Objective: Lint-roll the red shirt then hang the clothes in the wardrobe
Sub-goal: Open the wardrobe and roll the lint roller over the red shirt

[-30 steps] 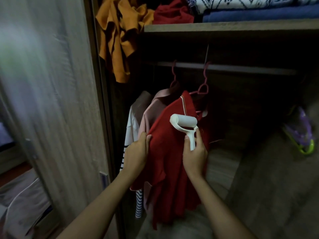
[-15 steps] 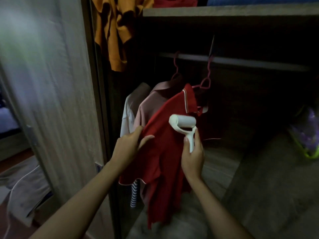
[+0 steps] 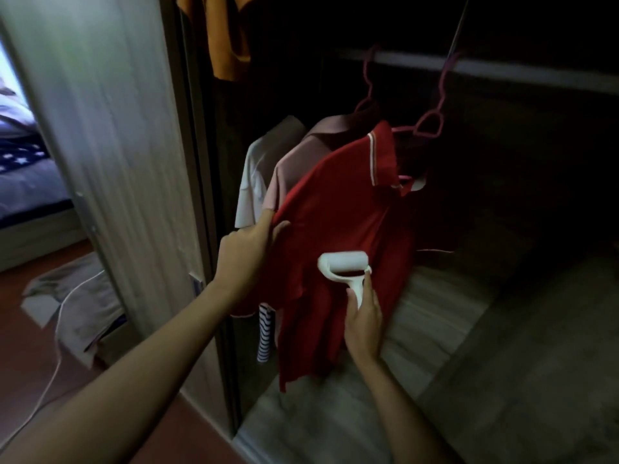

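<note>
Since half a second ago, I see the lint roller (image 3: 344,262) lower on the red shirt (image 3: 338,212), now pressed at mid-chest. Right hand (image 3: 363,316) wraps its handle, fingers curled tight. Left hand (image 3: 246,251) pinches the shirt's shoulder edge, pulling it outward. Shirt hangs on a pink hanger (image 3: 432,120) from the wardrobe rail (image 3: 502,68), just in front of a pink shirt (image 3: 301,152) and a white shirt (image 3: 256,175).

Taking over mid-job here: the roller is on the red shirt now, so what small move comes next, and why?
Probably draw the lint roller down the red shirt. The right hand grips its handle with the drum against the front; the left hand pinches the shirt's side edge, holding the cloth spread.
</note>
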A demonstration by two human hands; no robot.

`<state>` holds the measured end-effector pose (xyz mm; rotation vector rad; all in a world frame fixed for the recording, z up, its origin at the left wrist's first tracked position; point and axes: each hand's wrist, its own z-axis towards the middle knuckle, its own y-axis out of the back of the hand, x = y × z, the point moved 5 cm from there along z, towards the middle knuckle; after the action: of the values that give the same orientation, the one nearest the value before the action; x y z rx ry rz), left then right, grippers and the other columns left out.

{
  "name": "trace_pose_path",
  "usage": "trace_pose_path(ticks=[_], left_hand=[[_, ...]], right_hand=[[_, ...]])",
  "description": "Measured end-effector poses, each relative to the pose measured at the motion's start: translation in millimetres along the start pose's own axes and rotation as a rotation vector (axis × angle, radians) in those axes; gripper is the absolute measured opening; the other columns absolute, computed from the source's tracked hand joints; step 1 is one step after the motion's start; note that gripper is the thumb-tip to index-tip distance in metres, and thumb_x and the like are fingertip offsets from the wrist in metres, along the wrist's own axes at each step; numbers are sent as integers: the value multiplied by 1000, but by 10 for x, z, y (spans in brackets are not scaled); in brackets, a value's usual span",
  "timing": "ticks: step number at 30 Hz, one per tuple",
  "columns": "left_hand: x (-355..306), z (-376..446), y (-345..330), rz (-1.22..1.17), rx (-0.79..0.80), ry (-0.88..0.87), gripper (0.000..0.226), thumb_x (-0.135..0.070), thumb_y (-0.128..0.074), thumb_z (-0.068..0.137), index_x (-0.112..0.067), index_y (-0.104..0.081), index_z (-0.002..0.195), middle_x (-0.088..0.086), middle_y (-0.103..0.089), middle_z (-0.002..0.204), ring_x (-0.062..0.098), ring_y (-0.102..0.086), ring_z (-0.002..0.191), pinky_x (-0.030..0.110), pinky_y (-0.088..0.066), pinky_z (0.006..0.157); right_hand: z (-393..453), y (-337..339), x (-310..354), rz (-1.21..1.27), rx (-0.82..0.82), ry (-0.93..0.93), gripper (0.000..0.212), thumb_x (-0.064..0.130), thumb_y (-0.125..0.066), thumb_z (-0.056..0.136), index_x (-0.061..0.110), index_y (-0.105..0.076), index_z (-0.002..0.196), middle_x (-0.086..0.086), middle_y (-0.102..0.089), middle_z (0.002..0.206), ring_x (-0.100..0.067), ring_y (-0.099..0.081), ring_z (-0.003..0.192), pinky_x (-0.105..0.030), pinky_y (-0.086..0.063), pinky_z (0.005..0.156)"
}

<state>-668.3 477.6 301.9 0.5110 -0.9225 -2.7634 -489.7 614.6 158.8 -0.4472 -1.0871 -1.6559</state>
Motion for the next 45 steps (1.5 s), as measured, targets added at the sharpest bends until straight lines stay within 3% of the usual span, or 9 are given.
trace_pose_path(ticks=[4, 10, 14, 19, 23, 31, 35, 40, 45], left_hand=[[4, -94, -43, 63, 3, -156, 41, -49, -45, 91, -9, -50, 98, 5, -58, 60, 25, -56, 44, 31, -44, 38], [163, -265, -211, 15, 91, -30, 37, -34, -43, 92, -1, -55, 102, 15, -56, 93, 33, -60, 67, 43, -50, 51], [172, -337, -294, 40, 214, 26, 47, -17, -69, 76, -14, -32, 105, 12, -60, 90, 32, -60, 67, 35, -45, 55], [263, -316, -275, 69, 139, 201, 30, -17, -33, 86, -15, -28, 116, 20, -60, 74, 37, -58, 60, 41, -46, 56], [265, -334, -256, 90, 148, 148, 33, -15, -36, 89, -18, -23, 120, 19, -60, 71, 35, -57, 56, 43, -49, 55], [259, -322, -270, 2, 272, 147, 38, -32, -40, 92, -6, -43, 120, 21, -59, 75, 39, -59, 65, 42, -46, 59], [288, -366, -281, 16, 248, 26, 67, -67, -28, 89, -8, -57, 100, 16, -66, 74, 38, -63, 63, 36, -44, 54], [233, -410, -247, -75, 266, -104, 47, -51, -46, 92, -8, -65, 91, 6, -69, 79, 24, -65, 65, 36, -53, 58], [306, -463, -314, -10, 259, 15, 41, -44, -45, 92, -9, -60, 105, 5, -66, 90, 24, -64, 76, 30, -44, 62]], right_hand=[[240, 84, 192, 107, -81, 59, 62, 25, -51, 98, 10, -24, 151, -12, -43, 147, -17, -43, 133, -5, -26, 102], [178, -218, -136, 75, -25, -27, 23, 21, -63, 91, 1, -64, 103, -14, -70, 86, -29, -65, 77, -17, -34, 65], [-226, -542, -682, -9, 190, -154, 32, 29, -57, 94, 4, -62, 114, -18, -70, 97, -35, -67, 87, -28, -42, 70], [-341, -464, -695, 102, 53, -211, 34, 41, -45, 96, 14, -52, 114, -12, -70, 94, -29, -67, 83, -40, -53, 67], [-148, -525, -620, 199, 91, -201, 29, 36, -46, 98, 11, -52, 111, -6, -68, 95, -18, -63, 82, -26, -45, 67], [-683, -982, -1395, -79, 425, -472, 26, 41, -49, 95, 22, -52, 113, -11, -68, 105, -37, -63, 98, -44, -49, 82], [-605, -849, -1170, 63, 201, -336, 24, 38, -50, 96, 19, -54, 110, -8, -68, 101, -29, -63, 91, -38, -49, 78], [-353, -775, -857, 185, 103, -298, 28, 35, -49, 97, 13, -56, 114, -4, -66, 104, -16, -59, 93, -25, -41, 77], [-704, -1051, -1442, -49, 390, -473, 36, 39, -52, 95, 18, -58, 123, -13, -61, 115, -31, -57, 107, -36, -44, 89]])
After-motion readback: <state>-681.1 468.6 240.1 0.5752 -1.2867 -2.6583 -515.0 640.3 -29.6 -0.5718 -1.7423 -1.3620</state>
